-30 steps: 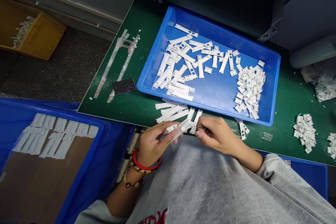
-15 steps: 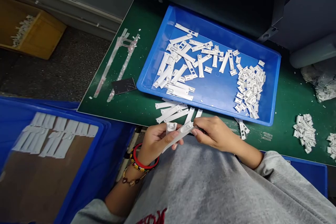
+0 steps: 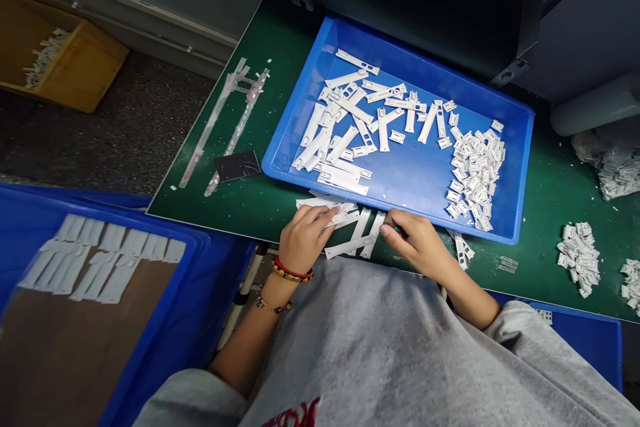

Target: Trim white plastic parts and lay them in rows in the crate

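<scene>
My left hand [image 3: 304, 237] reaches onto a small pile of white plastic strips [image 3: 327, 208] at the near edge of the green table [image 3: 250, 203], fingers curled and pinching one strip there. My right hand [image 3: 418, 244] is closed beside it, its fingertips at the end of a white strip [image 3: 350, 247] that lies flat on the table. Something small and dark sits in that pinch; I cannot make it out. Just beyond both hands stands a blue tray [image 3: 520, 167] with several long white strips [image 3: 340, 140] on its left and a heap of small white clips [image 3: 475, 170] on its right.
A blue crate [image 3: 165, 320] at my left holds brown card with a row of white strips [image 3: 100, 260]. Plastic sprue frames [image 3: 225, 120] and a black piece [image 3: 236, 165] lie left of the tray. Small clip piles [image 3: 580, 257] sit at the right. A yellow box [image 3: 75, 67] is on the floor.
Both hands held a strip together above my lap; the strip now lies on the table. My left hand has moved forward onto the pile, and my right hand has dropped to the table.
</scene>
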A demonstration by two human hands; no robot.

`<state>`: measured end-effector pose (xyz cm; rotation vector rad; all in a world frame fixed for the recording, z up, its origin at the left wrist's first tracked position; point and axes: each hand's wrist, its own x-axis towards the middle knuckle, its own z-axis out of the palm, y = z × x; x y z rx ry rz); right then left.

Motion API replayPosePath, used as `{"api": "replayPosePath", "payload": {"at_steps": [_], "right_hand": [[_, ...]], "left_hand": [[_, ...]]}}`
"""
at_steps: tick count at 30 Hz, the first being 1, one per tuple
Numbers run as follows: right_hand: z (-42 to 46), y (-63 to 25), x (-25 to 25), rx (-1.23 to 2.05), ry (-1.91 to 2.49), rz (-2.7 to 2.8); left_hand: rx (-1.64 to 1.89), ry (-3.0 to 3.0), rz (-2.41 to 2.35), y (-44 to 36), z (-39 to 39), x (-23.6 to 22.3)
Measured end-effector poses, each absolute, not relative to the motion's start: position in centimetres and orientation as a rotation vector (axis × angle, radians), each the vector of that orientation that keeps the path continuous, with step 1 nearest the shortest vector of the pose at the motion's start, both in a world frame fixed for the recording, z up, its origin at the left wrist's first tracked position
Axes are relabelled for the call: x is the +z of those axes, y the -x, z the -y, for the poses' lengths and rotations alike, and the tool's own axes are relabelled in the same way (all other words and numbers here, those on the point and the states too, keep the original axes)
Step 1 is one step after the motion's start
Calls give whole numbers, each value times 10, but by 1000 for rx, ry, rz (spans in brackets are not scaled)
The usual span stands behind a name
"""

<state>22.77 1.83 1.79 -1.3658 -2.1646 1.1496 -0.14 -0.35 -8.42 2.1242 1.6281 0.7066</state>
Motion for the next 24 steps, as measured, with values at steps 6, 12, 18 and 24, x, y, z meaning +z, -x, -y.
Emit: {"api": "replayPosePath", "payload": {"at_steps": [6,12,18,24], "right_hand": [[-16,-225,14,1129,1332,2223],[-5,-213,13,1135,1271,2378],[-1,-209,18,1047,1277,2388],[-1,-211,21,1147,1303,2282]], "left_hand": [[891,-2082,-1599,-6,3,-77],[980,-1744,-1409,-16,12,-41],[853,-1411,-1337,-20,19,-17],[904,-1410,-1132,-21,20,-14]]}}
